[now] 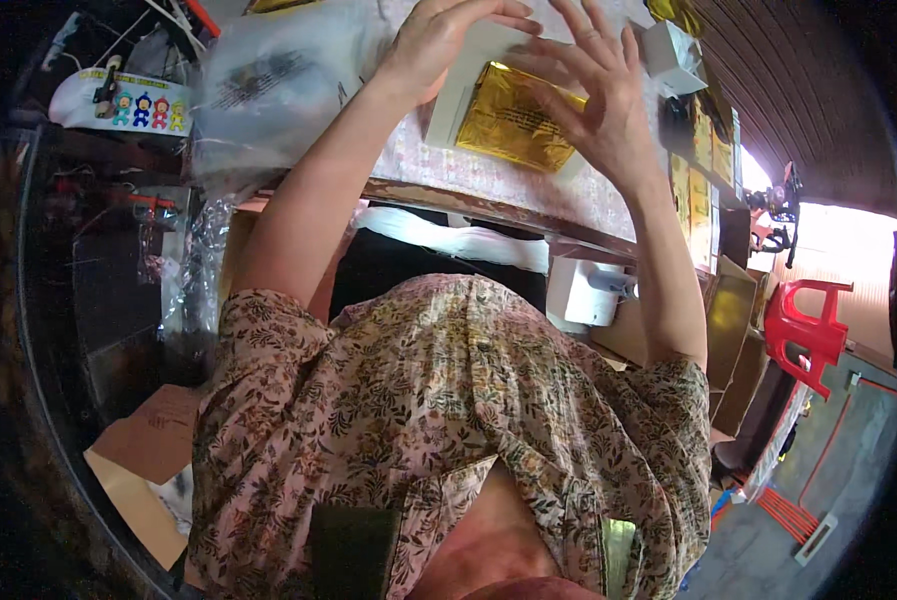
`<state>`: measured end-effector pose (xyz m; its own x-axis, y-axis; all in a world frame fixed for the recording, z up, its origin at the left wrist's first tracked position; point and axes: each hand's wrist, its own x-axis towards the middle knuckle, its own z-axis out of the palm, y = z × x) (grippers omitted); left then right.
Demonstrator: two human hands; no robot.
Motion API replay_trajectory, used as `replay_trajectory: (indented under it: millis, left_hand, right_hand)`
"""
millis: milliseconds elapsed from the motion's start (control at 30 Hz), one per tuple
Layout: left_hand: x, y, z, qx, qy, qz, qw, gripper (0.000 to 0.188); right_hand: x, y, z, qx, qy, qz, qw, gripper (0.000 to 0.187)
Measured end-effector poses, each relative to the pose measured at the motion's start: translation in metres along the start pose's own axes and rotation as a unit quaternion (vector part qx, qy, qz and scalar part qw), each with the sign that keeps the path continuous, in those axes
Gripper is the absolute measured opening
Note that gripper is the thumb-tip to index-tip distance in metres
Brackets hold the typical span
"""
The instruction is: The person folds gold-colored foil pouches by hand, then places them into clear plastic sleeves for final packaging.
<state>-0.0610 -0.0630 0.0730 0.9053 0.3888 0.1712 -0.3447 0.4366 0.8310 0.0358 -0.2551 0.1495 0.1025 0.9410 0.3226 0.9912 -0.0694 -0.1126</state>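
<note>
A shiny gold foil packet (521,118) with small dark print lies on a flat whitish piece (446,108) on the cloth-covered table. My right hand (608,105) hovers over the packet's right side with its fingers spread; whether the thumb touches the foil I cannot tell. Higher up, my left hand (436,45) reaches above the whitish piece, its fingers stretched toward the right hand. Nothing shows in either hand. The upper picture edge cuts off some of the right fingertips.
Clear plastic bags (268,95) lie at the table's left. A small white box (674,58) stands beyond my right hand. White strands (453,238) hang at the table's near edge. A red plastic stool (806,328) is at the right, an open cardboard box (153,435) at lower left.
</note>
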Motion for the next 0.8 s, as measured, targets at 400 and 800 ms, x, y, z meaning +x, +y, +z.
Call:
replay_trajectory:
  millis: [400,800]
  left_hand:
    - [0.007,-0.01,-0.01,0.135,-0.066,0.151,0.977,0.034]
    - [0.003,-0.004,-0.002,0.042,-0.07,0.063,0.995,0.032]
  right_hand:
    - [0.036,-0.012,-0.023,-0.035,-0.132,0.014,0.991,0.042]
    - [0.031,-0.007,-0.018,0.081,-0.032,0.067,0.994,0.053]
